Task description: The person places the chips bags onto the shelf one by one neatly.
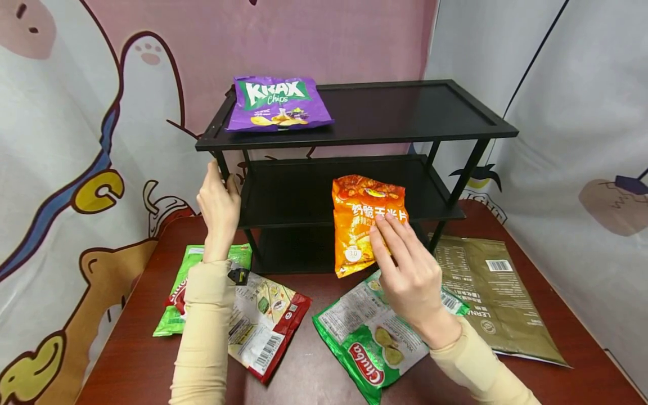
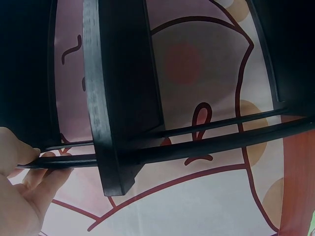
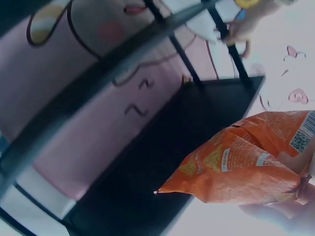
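My right hand (image 1: 411, 275) holds an orange snack bag (image 1: 349, 216) upright before the black shelf rack (image 1: 395, 109). Its fingers lie over the bag's front lower right; in the right wrist view the thumb (image 3: 295, 161) presses the back of the orange bag (image 3: 231, 167). My left hand (image 1: 219, 202) grips the rack's front left post (image 1: 223, 164), just under the top shelf. Seen from the left wrist, thumb and fingers (image 2: 47, 189) close around that post (image 2: 74, 161). A purple Krax chips bag (image 1: 280, 104) lies at the left end of the top shelf.
On the brown table (image 1: 121, 337) lie a green-and-red bag (image 1: 192, 264), a red-edged bag (image 1: 268, 320), a green Chuba bag (image 1: 364, 337) and a large olive-brown bag (image 1: 491, 292). Printed cloth (image 1: 324, 39) hangs behind the rack and along both sides.
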The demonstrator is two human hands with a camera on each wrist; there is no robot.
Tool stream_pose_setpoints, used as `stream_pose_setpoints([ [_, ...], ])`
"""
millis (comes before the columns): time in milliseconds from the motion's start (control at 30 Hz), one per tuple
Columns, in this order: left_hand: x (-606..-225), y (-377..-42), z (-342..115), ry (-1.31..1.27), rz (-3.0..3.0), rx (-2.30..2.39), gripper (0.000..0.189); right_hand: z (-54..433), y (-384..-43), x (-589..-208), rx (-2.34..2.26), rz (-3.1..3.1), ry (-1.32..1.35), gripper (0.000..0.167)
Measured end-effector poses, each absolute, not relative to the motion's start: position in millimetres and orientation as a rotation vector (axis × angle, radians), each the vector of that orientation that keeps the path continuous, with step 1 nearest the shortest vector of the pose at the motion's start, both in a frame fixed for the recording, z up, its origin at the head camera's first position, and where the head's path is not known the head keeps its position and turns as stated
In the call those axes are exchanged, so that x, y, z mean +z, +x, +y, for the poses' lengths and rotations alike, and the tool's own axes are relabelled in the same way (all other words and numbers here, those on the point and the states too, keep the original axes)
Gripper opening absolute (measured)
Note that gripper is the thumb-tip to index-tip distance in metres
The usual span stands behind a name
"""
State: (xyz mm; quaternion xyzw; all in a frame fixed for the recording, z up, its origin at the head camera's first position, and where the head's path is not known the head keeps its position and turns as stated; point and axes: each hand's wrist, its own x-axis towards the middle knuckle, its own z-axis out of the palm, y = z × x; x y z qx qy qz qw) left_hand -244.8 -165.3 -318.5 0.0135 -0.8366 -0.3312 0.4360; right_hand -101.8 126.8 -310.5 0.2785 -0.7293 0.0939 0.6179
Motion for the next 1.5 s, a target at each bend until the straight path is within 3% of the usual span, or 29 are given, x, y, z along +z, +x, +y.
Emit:
stream_pose_setpoints([
  [667,-319.4,-244.6,-164.8,0.032,-2.080,-0.821,0.020,153.8,-142.1,-236.4,0.300,-1.667,0.354,0.024],
  [1167,-320.5,-244.6,-165.1,0.032,-2.076,-0.822,0.021,158.9,-165.2,-211.0,0.179,-1.886,0.335,0.031],
  [1500,-319.7,-245.0,-165.9,0.015,-2.066,-0.795,0.019,159.1,-171.4,-194.7,0.055,-1.958,0.399,0.025],
])
